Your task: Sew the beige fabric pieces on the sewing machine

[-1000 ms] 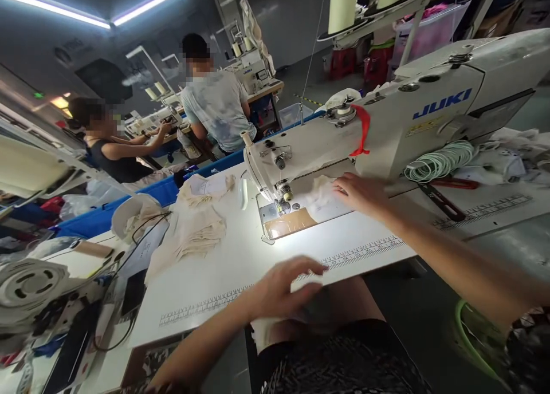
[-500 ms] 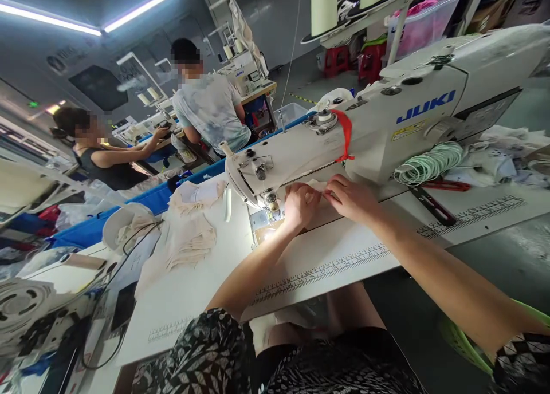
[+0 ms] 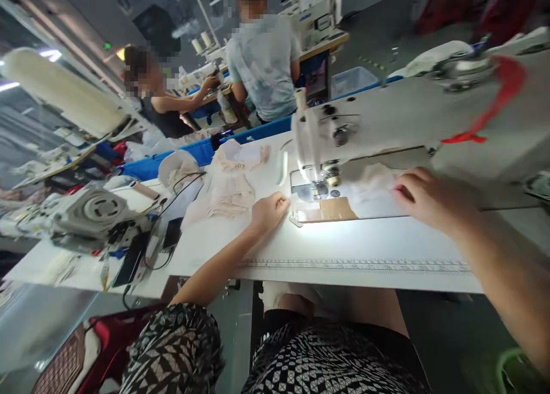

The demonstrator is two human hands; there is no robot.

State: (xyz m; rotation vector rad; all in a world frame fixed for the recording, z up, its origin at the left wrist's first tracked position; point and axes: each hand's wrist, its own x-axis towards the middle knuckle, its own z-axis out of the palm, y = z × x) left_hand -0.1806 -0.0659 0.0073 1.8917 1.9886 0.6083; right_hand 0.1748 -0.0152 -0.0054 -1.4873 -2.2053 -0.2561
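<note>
A white sewing machine [image 3: 412, 119] stands on the white table [image 3: 344, 251], with a red ribbon [image 3: 498, 105] tied on its arm. My right hand [image 3: 425, 196] rests on a pale fabric piece [image 3: 369, 182] lying just right of the needle and presser foot [image 3: 320, 188]. My left hand [image 3: 268, 211] lies on the table left of the needle plate, fingers curled, thumb and fingertips pinched at a small white bit by the plate's edge. A brown patch [image 3: 333, 209] sits on the plate in front of the foot.
A heap of cream fabric pieces [image 3: 230, 182] lies left of the machine. Further left are a grey motor unit [image 3: 92, 213], cables and a black phone [image 3: 172, 233]. Two other people sit at machines behind a blue divider [image 3: 180, 156]. A ruler strip [image 3: 356, 265] runs along the table's front edge.
The view has swung left and is blurred. My left hand has moved from beside my right hand near the needle out to the left of the plate. My right hand stays on the fabric.
</note>
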